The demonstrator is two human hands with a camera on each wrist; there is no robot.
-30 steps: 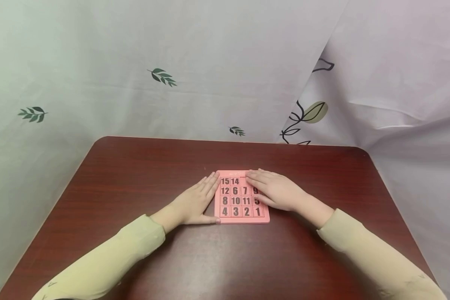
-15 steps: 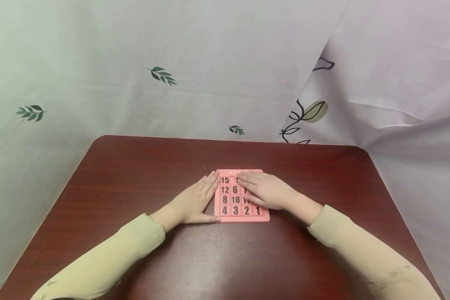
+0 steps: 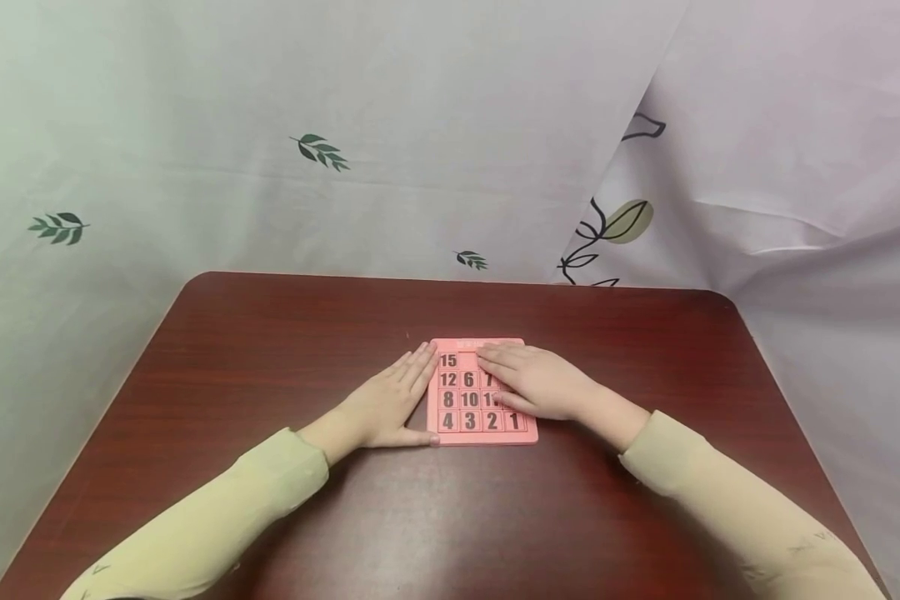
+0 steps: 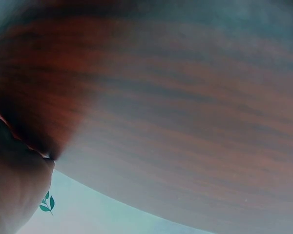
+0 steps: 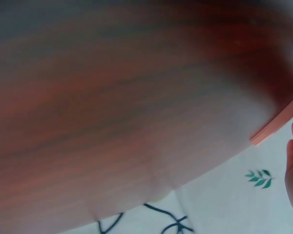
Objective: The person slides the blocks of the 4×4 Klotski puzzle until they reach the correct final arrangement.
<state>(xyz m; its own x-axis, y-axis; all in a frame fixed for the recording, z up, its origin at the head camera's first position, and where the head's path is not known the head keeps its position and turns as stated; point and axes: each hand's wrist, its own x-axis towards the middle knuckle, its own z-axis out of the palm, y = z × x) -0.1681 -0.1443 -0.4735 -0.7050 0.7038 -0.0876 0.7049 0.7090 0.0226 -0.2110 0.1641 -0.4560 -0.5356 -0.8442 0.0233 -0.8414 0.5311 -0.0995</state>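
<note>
A pink sliding number puzzle (image 3: pixel 487 438) lies flat on the table in the head view. My left hand (image 3: pixel 390 404) rests along its left edge, fingers straight, with the thumb at the near left corner. From the right, my right hand (image 3: pixel 543 379) lies over the board with straight fingers, its fingertips on the top row. An empty slot (image 3: pixel 468 361) shows beside the 15 tile (image 3: pixel 448 361). The tiles under the right hand are hidden. In the right wrist view, the puzzle's pink edge (image 5: pixel 278 122) appears beside the right hand's fingers.
The dark red wooden table (image 3: pixel 307 333) has rounded far corners. Pale curtains (image 3: pixel 420 125) with leaf prints hang behind and beside it. Light sleeves (image 3: pixel 217 508) cover both forearms.
My right hand has slid left over the top row, then slightly back right. The 14 tile is no longer visible, and its place is now an empty slot. The left hand has stayed put.
</note>
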